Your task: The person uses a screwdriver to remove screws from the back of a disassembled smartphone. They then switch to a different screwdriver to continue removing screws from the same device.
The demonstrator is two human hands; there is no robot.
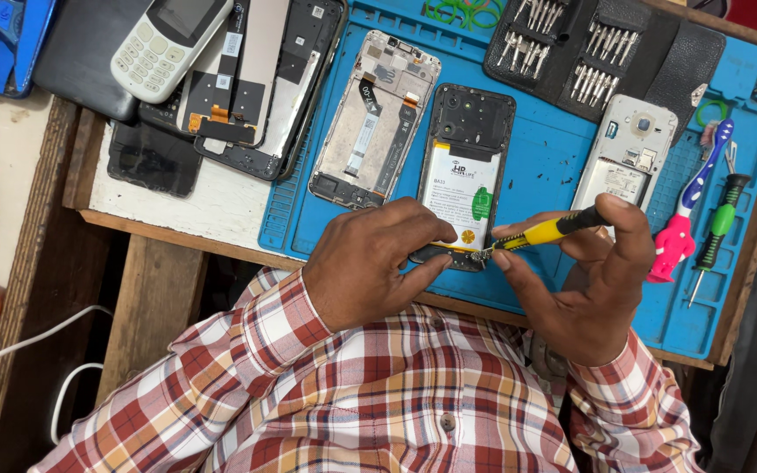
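Observation:
An opened black phone [469,144] with a white battery lies on the blue work mat [545,166]. My left hand [374,258] presses on the phone's near end, fingers curled over its lower edge. My right hand [593,280] holds a yellow-and-black screwdriver [547,231], its tip touching the phone's bottom edge beside my left fingers. Both sleeves are red, white and tan plaid.
On the mat lie a bare phone frame [374,118], a white opened phone [626,153], a black bit case [584,48], a pink brush [685,219] and a green screwdriver [718,223]. Phone screens [247,79] and a white keypad phone [168,39] sit at left.

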